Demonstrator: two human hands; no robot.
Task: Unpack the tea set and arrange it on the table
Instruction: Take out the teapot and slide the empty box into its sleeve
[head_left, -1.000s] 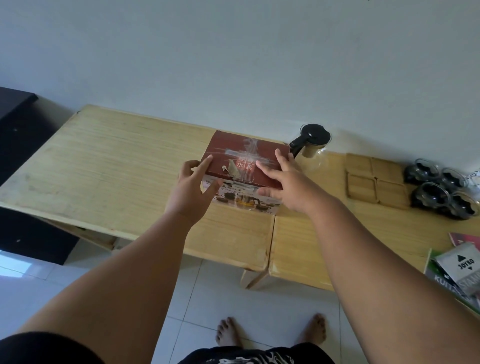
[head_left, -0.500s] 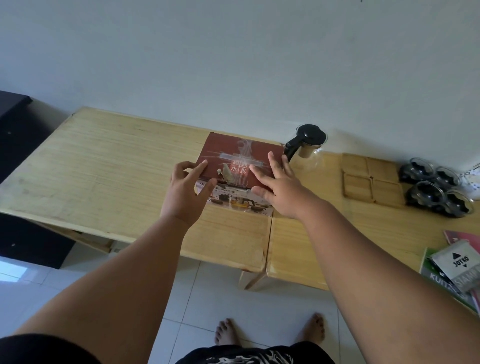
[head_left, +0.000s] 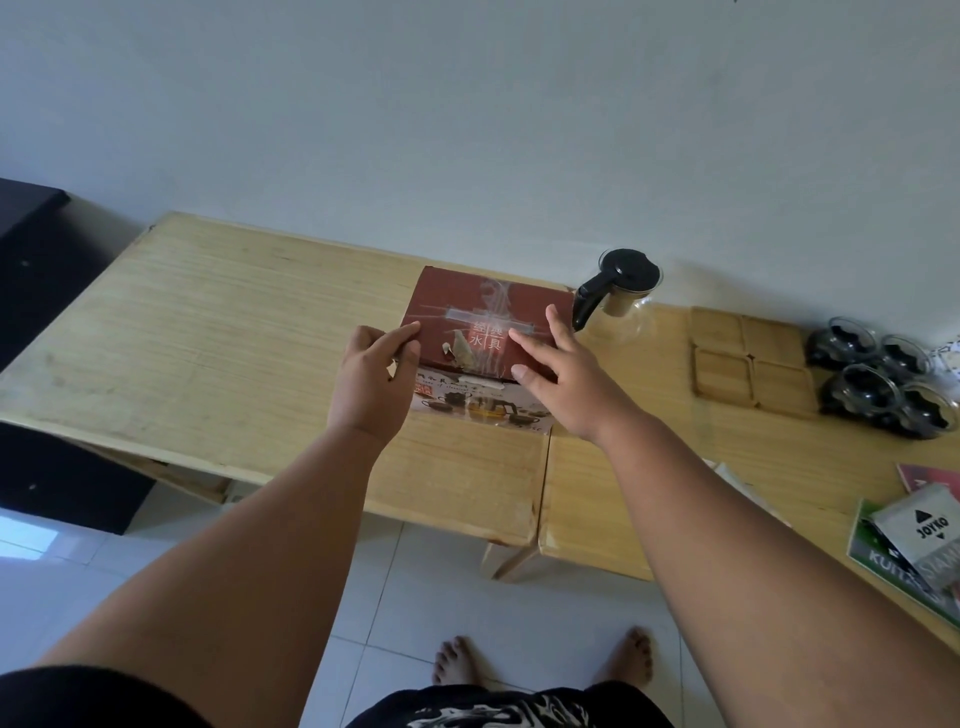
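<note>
**Two hands are working at the taped tea set box sitting shut on the table.**

Nearest me, off the near right of the box, printed packets are lying at the table edge, out of the way. At the box itself, the left hand is pinching the near left corner with its fingers curled round the edge, likely to steady it. The right hand is lying flat and spread on the lid, thumb at the front edge, seemingly pinning the carton down. Tape is crossing the lid, so I judge nothing is coming out yet. Level with the box to its right, wooden coasters and glass cups are sitting grouped. Just beyond its far right corner a glass pitcher is standing upright, apparently a piece already set out.
</note>
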